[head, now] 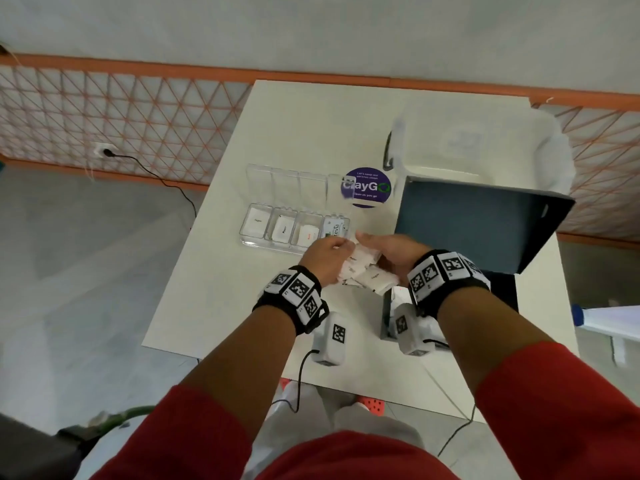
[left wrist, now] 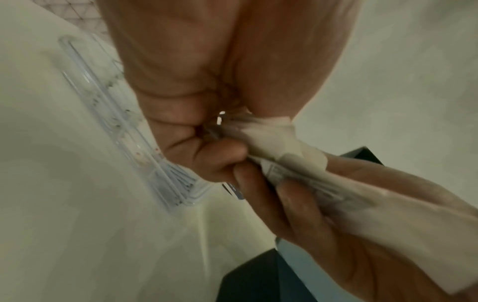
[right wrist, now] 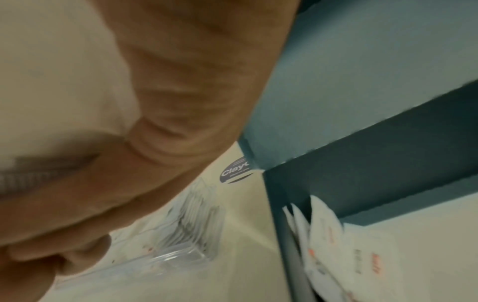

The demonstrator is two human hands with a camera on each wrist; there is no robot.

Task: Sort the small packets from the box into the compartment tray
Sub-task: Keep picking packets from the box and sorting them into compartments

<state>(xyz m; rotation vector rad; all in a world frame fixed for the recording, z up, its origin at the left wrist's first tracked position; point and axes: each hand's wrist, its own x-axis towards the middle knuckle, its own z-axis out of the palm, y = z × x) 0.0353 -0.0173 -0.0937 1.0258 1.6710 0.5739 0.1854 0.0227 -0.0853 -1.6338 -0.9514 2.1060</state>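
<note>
Both hands share a bunch of packets (head: 360, 268) above the bench (head: 221, 299): the right hand (head: 388, 252) clutches it, the left hand (head: 323, 256) pinches one loose. Beyond, the tray (head: 294, 228) awaits; next he likely drops it into its matching compartment.

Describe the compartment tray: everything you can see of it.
The compartment tray is clear, hard-looking plastic, four compartments in a row, its hinged lid open and lying flat behind it. It sits flat on the white table, left of the box. Each compartment holds packets; the rightmost shows a green-printed packet.
</note>
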